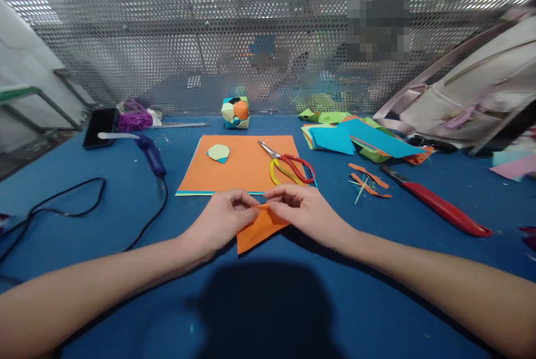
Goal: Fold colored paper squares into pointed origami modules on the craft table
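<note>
A piece of orange paper (257, 234) is held between both hands, its lower corner pointing toward me. My left hand (224, 216) pinches the upper left edge, and my right hand (307, 211) pinches the same edge from the right. The fingertips almost meet there, and the edge looks folded. Just beyond lies a stack of coloured sheets (247, 172) with orange on top. On that stack rest scissors (288, 168) with red and yellow handles and a small pale green and blue paper shape (218, 152). A multicoloured paper ball (235, 112) sits farther back.
A glue gun (151, 155) with its cord and a phone (100, 127) are at left, near purple strands (134, 117). Right are coloured papers (333, 138), orange scraps (368, 180), a red-handled cutter (444, 206) and a pale bag (473, 80). A perforated metal panel (167, 41) stands behind.
</note>
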`<control>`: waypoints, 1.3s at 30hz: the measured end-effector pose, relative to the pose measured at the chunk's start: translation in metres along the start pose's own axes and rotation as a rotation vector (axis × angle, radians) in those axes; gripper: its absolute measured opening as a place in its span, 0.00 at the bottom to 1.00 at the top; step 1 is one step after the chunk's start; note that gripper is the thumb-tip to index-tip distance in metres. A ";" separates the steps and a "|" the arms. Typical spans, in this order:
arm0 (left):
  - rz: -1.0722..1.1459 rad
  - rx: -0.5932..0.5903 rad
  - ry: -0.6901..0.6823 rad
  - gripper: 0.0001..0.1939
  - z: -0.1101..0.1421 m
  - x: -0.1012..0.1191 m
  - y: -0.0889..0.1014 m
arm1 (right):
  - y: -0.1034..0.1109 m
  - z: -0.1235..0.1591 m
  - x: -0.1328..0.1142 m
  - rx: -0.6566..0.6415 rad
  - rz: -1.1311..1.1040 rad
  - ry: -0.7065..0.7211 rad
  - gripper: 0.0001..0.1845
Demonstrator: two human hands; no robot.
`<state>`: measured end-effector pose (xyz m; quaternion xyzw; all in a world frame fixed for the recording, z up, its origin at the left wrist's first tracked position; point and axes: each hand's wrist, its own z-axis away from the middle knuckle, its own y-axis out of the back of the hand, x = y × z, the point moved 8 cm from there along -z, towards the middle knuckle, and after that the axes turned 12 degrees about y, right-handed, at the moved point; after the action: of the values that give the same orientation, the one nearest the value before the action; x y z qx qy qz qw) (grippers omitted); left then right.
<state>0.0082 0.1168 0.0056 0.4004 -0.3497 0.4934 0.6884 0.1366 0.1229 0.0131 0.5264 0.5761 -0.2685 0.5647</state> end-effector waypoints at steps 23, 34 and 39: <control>-0.209 -0.023 -0.186 0.04 0.004 0.010 -0.006 | -0.007 0.002 -0.023 -0.235 0.433 0.256 0.10; -0.188 -0.091 -0.121 0.10 0.002 0.008 -0.003 | 0.008 -0.005 -0.020 -0.169 0.407 0.214 0.11; -0.379 0.003 -0.192 0.16 0.003 0.014 0.001 | 0.010 -0.005 -0.019 -0.154 0.398 0.203 0.10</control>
<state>0.0109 0.1197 0.0198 0.5052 -0.3315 0.3149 0.7319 0.1398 0.1244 0.0351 0.6093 0.5335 -0.0527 0.5842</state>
